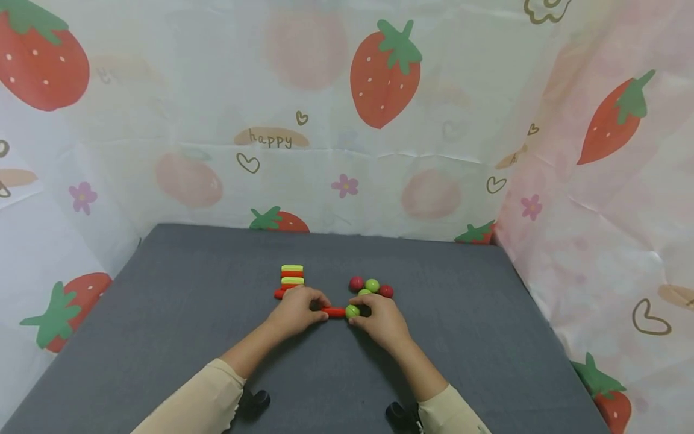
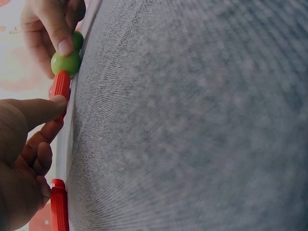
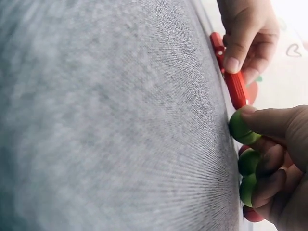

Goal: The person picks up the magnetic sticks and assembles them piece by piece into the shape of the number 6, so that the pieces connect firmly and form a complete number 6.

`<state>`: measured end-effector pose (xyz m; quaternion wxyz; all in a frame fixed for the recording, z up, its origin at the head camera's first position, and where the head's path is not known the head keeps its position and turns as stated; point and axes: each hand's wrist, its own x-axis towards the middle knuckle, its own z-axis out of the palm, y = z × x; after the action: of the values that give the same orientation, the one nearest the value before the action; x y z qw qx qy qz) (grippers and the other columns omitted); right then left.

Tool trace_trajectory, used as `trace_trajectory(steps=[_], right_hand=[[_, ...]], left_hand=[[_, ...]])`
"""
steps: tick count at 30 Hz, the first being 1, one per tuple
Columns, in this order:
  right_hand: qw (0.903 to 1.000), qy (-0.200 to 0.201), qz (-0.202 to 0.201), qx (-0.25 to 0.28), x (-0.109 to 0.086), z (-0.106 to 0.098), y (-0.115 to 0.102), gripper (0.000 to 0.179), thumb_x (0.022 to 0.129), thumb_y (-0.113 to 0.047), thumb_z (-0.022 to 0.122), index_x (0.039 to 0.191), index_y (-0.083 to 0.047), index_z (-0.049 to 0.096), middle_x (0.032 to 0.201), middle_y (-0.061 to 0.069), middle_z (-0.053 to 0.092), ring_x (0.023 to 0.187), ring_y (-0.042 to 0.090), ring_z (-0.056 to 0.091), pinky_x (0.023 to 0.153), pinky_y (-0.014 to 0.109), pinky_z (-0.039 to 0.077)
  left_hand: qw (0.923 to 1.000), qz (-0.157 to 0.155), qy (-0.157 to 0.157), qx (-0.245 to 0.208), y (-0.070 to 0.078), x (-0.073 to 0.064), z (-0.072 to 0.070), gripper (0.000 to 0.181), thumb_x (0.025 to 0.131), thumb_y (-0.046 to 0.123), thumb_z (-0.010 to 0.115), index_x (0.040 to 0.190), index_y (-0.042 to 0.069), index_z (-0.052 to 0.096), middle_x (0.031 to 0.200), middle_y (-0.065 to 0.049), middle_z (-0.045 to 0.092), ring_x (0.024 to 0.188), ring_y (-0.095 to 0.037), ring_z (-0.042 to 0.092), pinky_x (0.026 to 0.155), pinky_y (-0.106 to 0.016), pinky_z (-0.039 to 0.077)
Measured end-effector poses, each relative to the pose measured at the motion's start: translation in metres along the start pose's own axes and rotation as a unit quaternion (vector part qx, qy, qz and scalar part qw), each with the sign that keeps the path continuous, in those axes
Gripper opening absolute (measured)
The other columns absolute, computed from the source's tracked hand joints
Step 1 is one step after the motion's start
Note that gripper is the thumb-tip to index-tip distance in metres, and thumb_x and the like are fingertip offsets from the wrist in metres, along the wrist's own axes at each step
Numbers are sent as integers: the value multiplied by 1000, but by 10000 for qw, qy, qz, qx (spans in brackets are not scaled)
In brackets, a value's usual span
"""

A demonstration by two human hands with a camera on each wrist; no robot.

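My left hand pinches a short red ridged rod between thumb and fingers, low over the grey tabletop. Opposite it, my right hand pinches a green ball that has a line across its surface. The rod's right end meets the ball, as the left wrist view also shows with the rod against the ball. In the right wrist view, the thumb lies on the ball, and more green and red balls sit below it, partly hidden by the curled fingers.
Beyond my left hand lies a row of red and yellow rods, the nearest partly covered by the hand. Several dark red and green balls cluster past my right hand. Strawberry-print cloth hangs around the grey table.
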<state>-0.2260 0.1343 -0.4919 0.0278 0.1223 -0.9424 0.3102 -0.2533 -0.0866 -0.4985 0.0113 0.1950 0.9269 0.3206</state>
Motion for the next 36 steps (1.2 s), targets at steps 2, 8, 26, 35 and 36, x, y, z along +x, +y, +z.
trace_trajectory(steps=[2, 8, 26, 35, 36], right_hand=[[10000, 23, 27, -6, 1, 1, 1, 35, 78, -28, 82, 112, -24, 73, 114, -6, 71, 107, 16, 64, 90, 41, 51], [9999, 51, 93, 10, 1, 3, 4, 34, 77, -30, 82, 110, -26, 74, 113, -6, 72, 106, 16, 65, 90, 40, 51], [9996, -99, 208, 164, 0, -2, 5, 34, 78, -29, 82, 110, -24, 75, 116, -4, 71, 111, 17, 64, 93, 42, 50], [9995, -74, 206, 240, 1, -3, 4, 33, 78, -29, 82, 110, -24, 75, 112, -4, 72, 109, 18, 65, 91, 43, 51], [9994, -93, 207, 251, 1, -3, 3, 33, 78, -29, 82, 110, -24, 75, 113, -4, 72, 109, 19, 64, 91, 43, 51]], left_hand=[[10000, -11, 0, 39, 0, 0, 0, 13, 80, 23, 81, 92, 24, 75, 88, 11, 70, 80, -8, 57, 79, -33, 46], [9997, 149, -111, 162, -2, 3, -4, 13, 80, 26, 80, 93, 25, 75, 88, 12, 70, 81, -8, 58, 85, -37, 42], [9970, 156, -585, -472, -5, 75, -26, 37, 85, 29, 77, 119, 17, 69, 112, 5, 69, 100, -21, 59, 83, -36, 48], [9900, 290, -1187, -710, 6, 96, -6, 47, 83, 31, 78, 125, 16, 66, 122, 2, 67, 112, -18, 63, 83, -33, 54], [9896, 286, -1215, -710, 7, 97, -4, 46, 83, 31, 78, 125, 16, 66, 121, 2, 68, 111, -18, 63, 82, -32, 54]])
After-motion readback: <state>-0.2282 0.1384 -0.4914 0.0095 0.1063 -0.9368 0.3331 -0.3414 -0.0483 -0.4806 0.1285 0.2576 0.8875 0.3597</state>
